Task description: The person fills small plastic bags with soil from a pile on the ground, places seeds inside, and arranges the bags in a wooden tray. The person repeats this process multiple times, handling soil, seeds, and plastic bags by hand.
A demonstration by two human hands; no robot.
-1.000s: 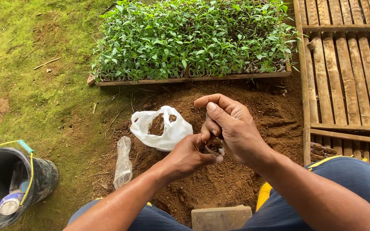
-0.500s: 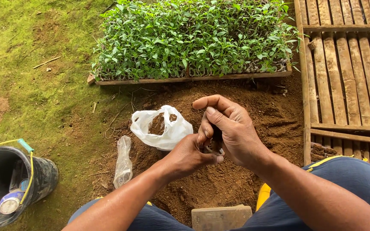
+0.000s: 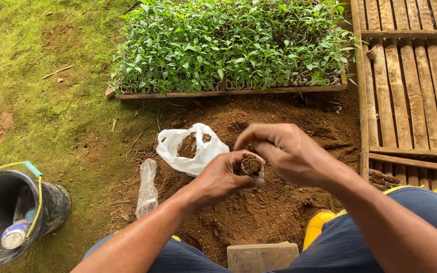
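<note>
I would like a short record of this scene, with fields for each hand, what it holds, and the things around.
left hand: left hand grips a small bag of soil, its open top facing up
right hand: right hand is over the small bag, fingers bent down toward the soil
ground: soil heap under the hands
nearby: white plastic bag holding some soil; clear bag lying flat
behind: tray of seedlings
left side: black bucket
right side: wooden slats
</note>
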